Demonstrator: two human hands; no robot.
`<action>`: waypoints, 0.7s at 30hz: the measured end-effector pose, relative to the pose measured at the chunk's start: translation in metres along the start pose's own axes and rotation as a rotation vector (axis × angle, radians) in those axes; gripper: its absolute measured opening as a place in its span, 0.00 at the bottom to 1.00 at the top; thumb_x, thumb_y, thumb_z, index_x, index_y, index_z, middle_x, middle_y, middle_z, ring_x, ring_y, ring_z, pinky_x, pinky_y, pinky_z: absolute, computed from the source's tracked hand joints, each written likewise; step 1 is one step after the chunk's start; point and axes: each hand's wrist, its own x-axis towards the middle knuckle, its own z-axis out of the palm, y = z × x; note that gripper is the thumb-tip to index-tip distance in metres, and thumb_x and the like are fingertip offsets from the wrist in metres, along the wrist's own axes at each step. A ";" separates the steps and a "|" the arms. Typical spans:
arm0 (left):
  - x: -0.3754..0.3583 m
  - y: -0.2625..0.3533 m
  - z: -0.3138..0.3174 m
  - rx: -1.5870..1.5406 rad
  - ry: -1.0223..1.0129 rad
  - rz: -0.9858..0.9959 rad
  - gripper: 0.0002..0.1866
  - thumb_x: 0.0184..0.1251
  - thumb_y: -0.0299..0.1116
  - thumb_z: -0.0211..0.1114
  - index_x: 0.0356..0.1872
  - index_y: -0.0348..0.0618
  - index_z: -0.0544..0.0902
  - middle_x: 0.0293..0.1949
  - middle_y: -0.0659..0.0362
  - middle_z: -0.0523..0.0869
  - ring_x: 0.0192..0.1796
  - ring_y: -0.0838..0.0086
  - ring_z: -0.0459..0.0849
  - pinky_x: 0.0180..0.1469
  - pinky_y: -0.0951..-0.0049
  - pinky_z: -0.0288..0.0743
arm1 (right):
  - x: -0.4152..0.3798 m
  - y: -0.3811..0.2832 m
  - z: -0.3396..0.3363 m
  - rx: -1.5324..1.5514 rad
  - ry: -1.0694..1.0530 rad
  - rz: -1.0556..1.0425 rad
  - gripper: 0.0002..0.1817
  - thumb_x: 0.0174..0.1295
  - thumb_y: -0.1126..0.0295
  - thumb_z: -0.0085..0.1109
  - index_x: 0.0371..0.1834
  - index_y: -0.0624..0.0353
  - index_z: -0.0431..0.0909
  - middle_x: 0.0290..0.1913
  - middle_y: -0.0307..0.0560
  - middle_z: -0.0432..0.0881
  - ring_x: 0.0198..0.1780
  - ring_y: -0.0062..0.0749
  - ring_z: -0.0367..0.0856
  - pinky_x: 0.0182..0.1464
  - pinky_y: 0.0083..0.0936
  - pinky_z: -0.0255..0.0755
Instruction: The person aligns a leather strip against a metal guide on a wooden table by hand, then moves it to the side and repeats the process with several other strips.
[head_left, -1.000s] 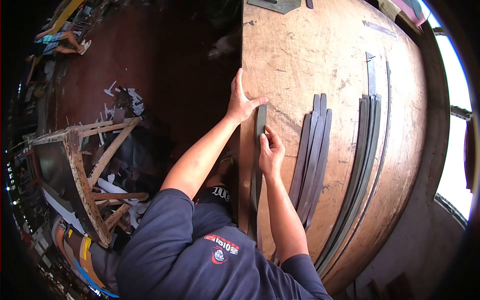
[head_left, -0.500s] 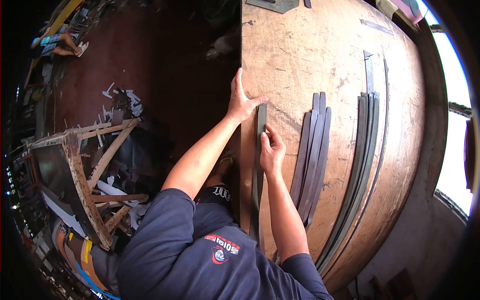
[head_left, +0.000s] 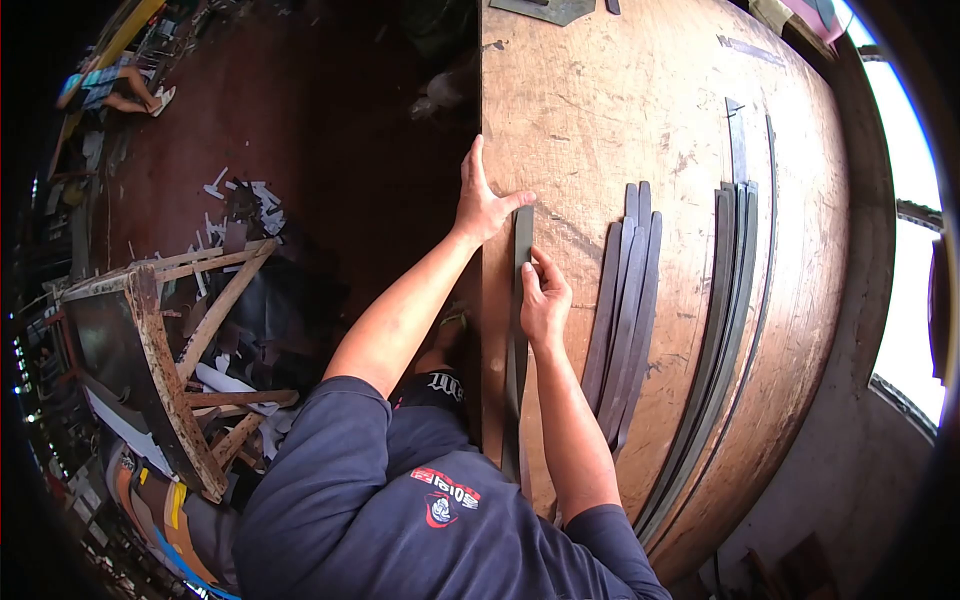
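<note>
A long dark strip (head_left: 523,240) lies lengthwise near the left edge of the wooden table (head_left: 590,120). My left hand (head_left: 482,208) rests at the table's edge by the strip's far end, its thumb stretched over the top and its fingers apart. Beside the strip, my right hand (head_left: 545,300) has its fingers bent against the strip's right side. Several dark strips (head_left: 627,310) lie in a bundle to the right of my right hand. Farther right is another bundle of longer strips (head_left: 715,330).
A thin strip (head_left: 768,220) lies near the table's right side. A flat dark piece (head_left: 545,8) sits at the far edge. On the left stand a wooden frame (head_left: 165,360) and scattered scraps (head_left: 265,205). A person's legs (head_left: 130,90) show at upper left.
</note>
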 end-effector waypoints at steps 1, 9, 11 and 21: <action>0.000 0.000 0.000 0.009 0.000 0.001 0.65 0.41 0.43 0.84 0.76 0.44 0.45 0.71 0.40 0.54 0.73 0.51 0.58 0.74 0.55 0.58 | 0.000 0.000 0.000 -0.001 0.001 -0.004 0.17 0.66 0.74 0.59 0.57 0.65 0.79 0.29 0.32 0.75 0.30 0.13 0.68 0.32 0.15 0.66; 0.001 -0.003 0.001 0.004 0.000 -0.005 0.65 0.41 0.44 0.84 0.76 0.44 0.44 0.71 0.40 0.55 0.73 0.51 0.59 0.74 0.56 0.59 | 0.000 0.001 0.000 0.012 0.004 -0.005 0.17 0.66 0.75 0.59 0.57 0.66 0.79 0.30 0.32 0.76 0.30 0.13 0.69 0.33 0.14 0.67; 0.001 -0.004 0.001 0.000 0.001 -0.001 0.65 0.41 0.44 0.84 0.76 0.44 0.44 0.71 0.40 0.55 0.73 0.51 0.59 0.73 0.56 0.59 | 0.000 0.002 0.000 0.026 0.000 -0.003 0.17 0.66 0.75 0.59 0.57 0.66 0.79 0.30 0.32 0.76 0.31 0.13 0.69 0.33 0.14 0.67; 0.000 -0.001 0.001 0.000 0.007 0.004 0.65 0.41 0.43 0.84 0.76 0.43 0.45 0.71 0.40 0.55 0.73 0.51 0.59 0.73 0.56 0.59 | 0.000 0.002 0.001 0.018 0.010 0.001 0.16 0.67 0.75 0.59 0.57 0.66 0.79 0.30 0.31 0.76 0.30 0.12 0.69 0.33 0.14 0.66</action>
